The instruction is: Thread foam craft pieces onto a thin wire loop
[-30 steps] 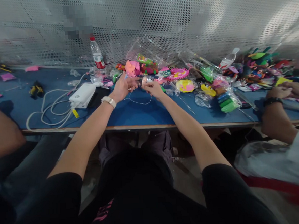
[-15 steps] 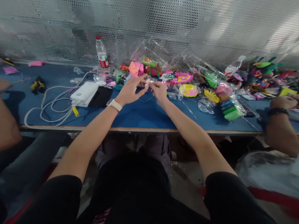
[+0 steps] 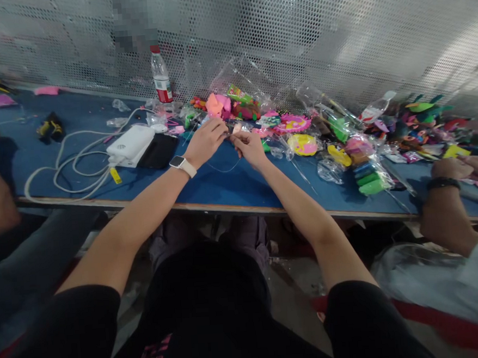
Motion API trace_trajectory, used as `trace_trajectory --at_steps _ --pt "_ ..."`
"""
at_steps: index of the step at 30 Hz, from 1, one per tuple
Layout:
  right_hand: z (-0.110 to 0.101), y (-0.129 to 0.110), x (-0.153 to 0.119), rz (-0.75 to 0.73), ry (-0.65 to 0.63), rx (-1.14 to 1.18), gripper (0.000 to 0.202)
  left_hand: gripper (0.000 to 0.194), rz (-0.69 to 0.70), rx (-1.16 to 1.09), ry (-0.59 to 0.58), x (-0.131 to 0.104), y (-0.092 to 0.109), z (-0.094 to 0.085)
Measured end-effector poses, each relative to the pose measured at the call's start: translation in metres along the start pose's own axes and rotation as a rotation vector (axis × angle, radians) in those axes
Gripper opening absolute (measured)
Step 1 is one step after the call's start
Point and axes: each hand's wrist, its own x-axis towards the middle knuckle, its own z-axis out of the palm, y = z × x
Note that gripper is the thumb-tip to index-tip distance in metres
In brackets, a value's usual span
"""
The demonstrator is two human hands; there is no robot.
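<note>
My left hand (image 3: 207, 142), with a pale watch at the wrist, has its fingers drawn together over the table's far half. My right hand (image 3: 250, 147) pinches close beside it, the fingertips of both nearly meeting. Between and just beyond them shows a small pale pinkish piece (image 3: 236, 128); how it is held is hidden. A thin, light thread or wire (image 3: 224, 171) curves down below the hands over the blue tabletop (image 3: 223, 191). Directly behind lie orange and pink modelled shapes (image 3: 215, 105) among clear wrappers.
Left of my hands are a white power bank (image 3: 130, 145), a black phone-like slab (image 3: 158, 151) and looped white cable (image 3: 57, 159). A bottle (image 3: 161, 78) stands by the perforated metal panel (image 3: 253, 31). Rightward lie coloured clay packs (image 3: 368, 178) and a co-worker's hands (image 3: 453, 168).
My left fingers, spread before, have closed in beside the right hand. My right hand has shifted slightly left and nearer to me. The thin curved strand now shows more plainly below.
</note>
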Motion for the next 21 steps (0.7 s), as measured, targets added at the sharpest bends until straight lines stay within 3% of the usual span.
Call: trace_trajectory --at_steps 9,15,18,21 --pt "-0.008 -0.002 -0.003 -0.029 -0.009 -0.105 0.048 0.02 -0.023 -0.081 -0.007 -0.002 -0.004 -0.005" --pt "-0.012 -0.003 -0.003 -0.164 0.035 -0.191 0.021 0.016 -0.09 -0.156 0.004 -0.002 -0.005 -0.003" --pt "-0.015 -0.008 -0.003 -0.227 0.072 -0.271 0.014 0.013 -0.173 -0.268 0.015 0.0 -0.003 -0.003" --pt "-0.019 -0.013 -0.004 -0.271 0.086 -0.302 0.014 0.012 -0.258 -0.519 -0.036 0.002 -0.002 -0.002"
